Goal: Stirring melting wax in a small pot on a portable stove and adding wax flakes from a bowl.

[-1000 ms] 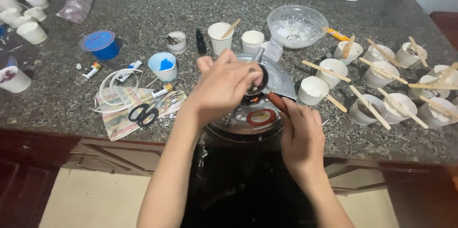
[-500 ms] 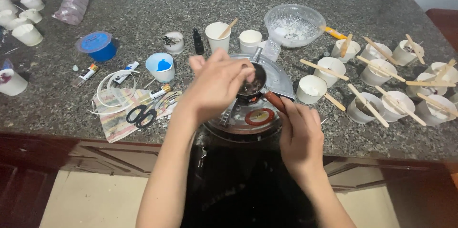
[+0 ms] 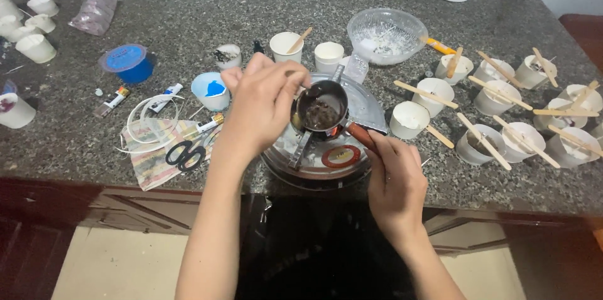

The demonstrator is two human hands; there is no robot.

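Observation:
A small metal pot [image 3: 321,111] with dark brown stuff inside stands on a round metal hotplate [image 3: 370,108] at the counter's near edge. My right hand [image 3: 396,180] grips the pot's brown handle [image 3: 361,133]. My left hand [image 3: 257,108] hovers just left of the pot with its fingertips pinched together near the rim. Whether those fingers hold anything is too small to tell. A small metal piece [image 3: 300,149] lies on the hotplate under the pot's left side.
Several white cups with wooden sticks [image 3: 483,102] crowd the right of the granite counter. Behind the pot stand a clear plastic bowl [image 3: 386,33] and two white cups [image 3: 284,45]. A blue-stained cup [image 3: 211,88], a blue tub [image 3: 129,61], scissors [image 3: 182,152] on a cloth and tubes lie left.
My left hand has drawn back from above the pot to its left side, uncovering the dark contents. My right hand has stayed on the handle.

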